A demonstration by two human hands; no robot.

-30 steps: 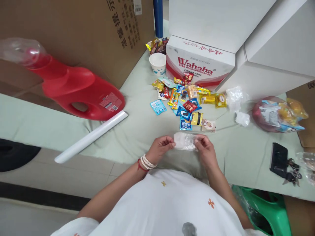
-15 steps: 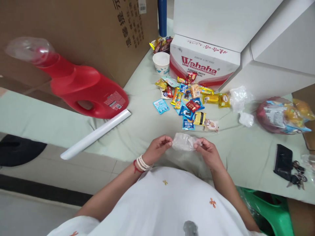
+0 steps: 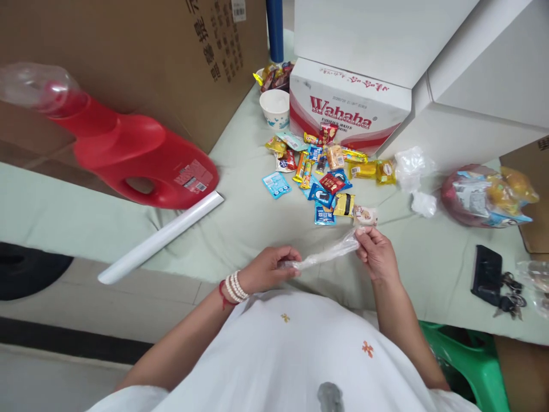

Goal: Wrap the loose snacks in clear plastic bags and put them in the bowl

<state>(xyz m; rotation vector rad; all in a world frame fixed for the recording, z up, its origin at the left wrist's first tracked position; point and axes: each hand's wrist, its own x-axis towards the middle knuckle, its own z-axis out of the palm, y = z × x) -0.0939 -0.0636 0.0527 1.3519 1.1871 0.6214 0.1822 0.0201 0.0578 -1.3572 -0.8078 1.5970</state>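
Observation:
A clear plastic bag [image 3: 328, 252] is stretched into a narrow strip between my two hands, slanting up to the right. My right hand [image 3: 378, 252] pinches its upper end. Around the lower end, my left hand [image 3: 272, 268] is curled, with the plastic between thumb and fingers. Just beyond the hands lies a loose spread of small wrapped snacks, among them a yellow-and-black packet [image 3: 344, 205], a blue packet [image 3: 325, 215], a red packet [image 3: 331, 183] and a pale packet [image 3: 365, 216] close to my right fingers.
Behind the snacks stand a Wahaha carton [image 3: 349, 109] and a paper cup [image 3: 275, 109]. On the left are a red jug [image 3: 141, 154] and a white tube [image 3: 163, 237]. Crumpled plastic [image 3: 414, 169], a filled bowl [image 3: 457, 200], a phone [image 3: 486, 274] and keys [image 3: 510, 297] lie right.
The bag went from a flat, wide shape to a thin stretched strip. My right hand moved up and right, my left hand slightly down and left, so they are farther apart.

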